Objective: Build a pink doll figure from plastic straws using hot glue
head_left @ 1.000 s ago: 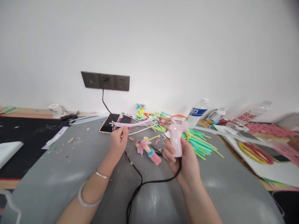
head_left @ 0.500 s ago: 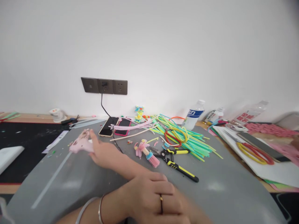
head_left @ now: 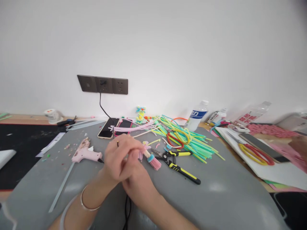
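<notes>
My left hand (head_left: pixel 120 153), with a ring on one finger, is curled closed over my right hand (head_left: pixel 135 171) in the middle. Both hands are pressed together, and anything between their fingers is hidden. Just behind the fingertips lies a small pink pipe-cleaner doll (head_left: pixel 154 162) with a blue band, partly covered by the hands. To the left, a pink glue gun (head_left: pixel 87 154) lies on the grey mat, a long clear glue stick (head_left: pixel 61 187) reaching out from its back. Right of the doll lie open pliers (head_left: pixel 183 174) with black and yellow handles.
Green and yellow pipe cleaners (head_left: pixel 201 145) are piled with red-and-yellow scissors (head_left: pixel 178 139) on them. Behind stand a water bottle (head_left: pixel 196 116) and a small yellow-blue figure (head_left: pixel 140 115). Two phones (head_left: pixel 108 129) lie under lilac pipe cleaners (head_left: pixel 131 127). A black cord (head_left: pixel 104 107) runs from the wall socket.
My right hand has put the glue gun down on the left of the mat and let go. Both hands have come together in the middle.
</notes>
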Demonstrator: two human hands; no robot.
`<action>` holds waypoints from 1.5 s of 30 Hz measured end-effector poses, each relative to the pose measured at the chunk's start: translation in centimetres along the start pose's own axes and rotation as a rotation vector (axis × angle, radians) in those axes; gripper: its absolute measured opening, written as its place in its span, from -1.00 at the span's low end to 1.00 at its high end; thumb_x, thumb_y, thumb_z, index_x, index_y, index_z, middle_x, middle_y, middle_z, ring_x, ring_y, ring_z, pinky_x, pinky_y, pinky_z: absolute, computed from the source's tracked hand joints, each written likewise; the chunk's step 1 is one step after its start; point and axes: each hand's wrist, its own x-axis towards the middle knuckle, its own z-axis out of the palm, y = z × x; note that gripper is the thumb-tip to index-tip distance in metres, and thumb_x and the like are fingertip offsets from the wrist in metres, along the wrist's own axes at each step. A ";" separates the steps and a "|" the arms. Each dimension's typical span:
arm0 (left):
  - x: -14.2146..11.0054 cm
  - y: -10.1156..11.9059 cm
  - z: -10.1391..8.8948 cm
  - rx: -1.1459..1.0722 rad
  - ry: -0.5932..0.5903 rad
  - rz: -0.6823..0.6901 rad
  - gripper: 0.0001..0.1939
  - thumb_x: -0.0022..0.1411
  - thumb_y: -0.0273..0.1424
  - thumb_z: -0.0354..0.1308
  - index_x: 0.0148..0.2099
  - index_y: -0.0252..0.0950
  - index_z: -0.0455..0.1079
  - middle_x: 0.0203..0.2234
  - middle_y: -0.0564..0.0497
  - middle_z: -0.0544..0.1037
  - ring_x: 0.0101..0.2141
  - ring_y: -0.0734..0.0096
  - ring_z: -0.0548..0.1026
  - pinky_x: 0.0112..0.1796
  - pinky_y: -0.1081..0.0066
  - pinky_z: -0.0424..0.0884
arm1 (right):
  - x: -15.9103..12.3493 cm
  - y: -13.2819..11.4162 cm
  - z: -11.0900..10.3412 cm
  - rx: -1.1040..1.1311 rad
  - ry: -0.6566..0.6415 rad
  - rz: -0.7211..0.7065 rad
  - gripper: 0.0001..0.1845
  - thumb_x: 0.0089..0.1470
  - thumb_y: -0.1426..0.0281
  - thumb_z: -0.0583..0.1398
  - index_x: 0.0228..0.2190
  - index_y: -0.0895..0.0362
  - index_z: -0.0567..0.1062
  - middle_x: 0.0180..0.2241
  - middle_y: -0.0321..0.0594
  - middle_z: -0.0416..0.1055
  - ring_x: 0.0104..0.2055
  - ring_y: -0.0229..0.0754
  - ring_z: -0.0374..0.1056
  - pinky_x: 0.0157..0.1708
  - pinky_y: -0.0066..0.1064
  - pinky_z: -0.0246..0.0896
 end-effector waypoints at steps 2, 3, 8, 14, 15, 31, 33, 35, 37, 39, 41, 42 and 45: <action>0.4 -0.7 0.4 0.089 -0.114 -0.136 -0.81 0.39 -0.41 -0.03 -0.28 -0.25 0.36 -0.54 0.08 0.46 -0.54 0.48 0.36 -0.45 0.42 0.29 | -2.1 1.1 -1.1 -0.054 -0.001 0.038 -0.79 0.06 0.56 0.15 -0.26 0.11 0.48 -0.25 -0.15 0.49 -0.20 -0.08 0.42 -0.23 -0.35 0.29; 0.5 -1.1 0.7 0.119 -0.219 -0.235 -0.84 0.37 -0.42 0.01 -0.28 -0.25 0.36 -0.52 0.10 0.47 -0.52 0.48 0.37 -0.42 0.43 0.30 | -2.9 1.7 -1.6 -0.093 0.003 0.095 -0.83 0.08 0.55 0.14 -0.30 0.11 0.48 -0.33 -0.18 0.49 -0.28 -0.11 0.42 -0.31 -0.38 0.26; -0.6 -4.4 3.4 0.112 -0.580 -0.345 -0.85 0.32 -0.50 0.03 -0.17 -0.24 0.42 -0.24 -0.01 0.55 -0.17 0.28 0.48 -0.16 0.34 0.38 | -5.4 4.0 -3.4 -0.209 -0.007 0.335 -0.89 0.17 0.43 0.13 -0.27 0.10 0.47 -0.59 -0.35 0.37 -0.55 -0.20 0.35 -0.54 -0.47 0.04; -2.4 -6.8 4.5 0.243 -0.657 -0.446 -0.71 0.25 -0.60 0.00 -0.08 -0.25 0.45 -0.24 -0.06 0.54 -0.22 0.23 0.48 -0.15 0.27 0.39 | -6.0 4.7 -2.3 -0.303 0.004 0.298 -0.74 0.18 0.45 0.11 -0.11 0.09 0.48 -0.56 -0.33 0.45 -0.56 -0.20 0.42 -0.55 -0.47 0.04; -2.5 -6.8 4.4 0.235 -0.662 -0.447 -0.72 0.26 -0.57 0.02 -0.05 -0.24 0.45 -0.23 -0.06 0.54 -0.21 0.22 0.47 -0.14 0.26 0.39 | -5.9 4.7 -2.1 -0.324 0.008 0.288 -0.70 0.18 0.45 0.10 -0.06 0.10 0.47 -0.54 -0.31 0.47 -0.55 -0.19 0.43 -0.55 -0.47 0.06; -3.0 -7.6 4.5 0.099 -0.795 -0.384 -0.63 0.22 -0.54 0.13 0.05 -0.17 0.47 -0.21 -0.04 0.56 -0.13 0.21 0.48 -0.09 0.30 0.34 | -3.9 3.9 -1.9 -0.469 -0.069 0.297 -0.62 0.19 0.47 0.12 0.05 0.08 0.39 -0.48 -0.24 0.55 -0.49 -0.11 0.51 -0.60 -0.44 -0.08; -3.1 -7.7 4.5 0.098 -0.782 -0.388 -0.64 0.22 -0.52 0.14 0.05 -0.16 0.47 -0.22 -0.04 0.57 -0.13 0.20 0.48 -0.10 0.31 0.35 | -3.8 4.0 -1.9 -0.457 -0.055 0.290 -0.69 0.18 0.47 0.12 -0.03 0.08 0.42 -0.51 -0.27 0.52 -0.51 -0.14 0.48 -0.59 -0.46 -0.10; -3.2 -7.7 4.5 0.101 -0.776 -0.393 -0.64 0.22 -0.51 0.15 0.05 -0.17 0.47 -0.22 -0.03 0.57 -0.12 0.19 0.48 -0.11 0.32 0.35 | -3.8 4.0 -1.9 -0.422 -0.031 0.291 -0.78 0.18 0.47 0.12 -0.13 0.07 0.45 -0.53 -0.30 0.48 -0.54 -0.17 0.45 -0.59 -0.48 -0.11; -3.3 -7.7 4.5 0.104 -0.774 -0.395 -0.66 0.22 -0.51 0.16 0.03 -0.19 0.48 -0.23 -0.03 0.58 -0.14 0.20 0.49 -0.12 0.33 0.35 | -3.9 4.1 -1.8 -0.376 0.002 0.295 -0.84 0.18 0.47 0.10 -0.23 0.07 0.46 -0.56 -0.33 0.45 -0.56 -0.21 0.41 -0.58 -0.50 -0.09; -3.3 -7.8 4.5 0.098 -0.770 -0.392 -0.68 0.21 -0.51 0.16 0.02 -0.20 0.49 -0.22 -0.04 0.59 -0.17 0.22 0.50 -0.12 0.33 0.35 | -3.9 4.3 -1.6 -0.343 0.033 0.297 -0.83 0.19 0.47 0.08 -0.25 0.07 0.46 -0.58 -0.35 0.43 -0.58 -0.23 0.38 -0.58 -0.51 -0.07; -3.4 -7.8 4.5 0.084 -0.756 -0.391 -0.69 0.22 -0.50 0.16 0.01 -0.21 0.49 -0.21 -0.04 0.59 -0.17 0.22 0.50 -0.12 0.32 0.35 | -3.9 4.4 -1.4 -0.334 0.058 0.301 -0.81 0.19 0.46 0.08 -0.21 0.07 0.47 -0.57 -0.36 0.42 -0.58 -0.23 0.37 -0.57 -0.51 -0.05; -3.4 -7.8 4.5 0.073 -0.745 -0.391 -0.70 0.23 -0.49 0.16 0.01 -0.21 0.49 -0.21 -0.04 0.59 -0.16 0.23 0.50 -0.11 0.32 0.35 | -3.9 4.5 -1.3 -0.335 0.064 0.302 -0.80 0.19 0.46 0.08 -0.20 0.07 0.47 -0.57 -0.36 0.42 -0.58 -0.22 0.37 -0.57 -0.51 -0.05; -3.5 -7.9 4.5 0.038 -0.703 -0.393 -0.73 0.25 -0.47 0.15 -0.01 -0.21 0.50 -0.20 -0.03 0.60 -0.16 0.25 0.50 -0.11 0.33 0.36 | -3.7 4.5 -1.1 -0.354 0.064 0.313 -0.83 0.18 0.46 0.10 -0.25 0.06 0.49 -0.58 -0.35 0.42 -0.57 -0.23 0.37 -0.56 -0.50 -0.06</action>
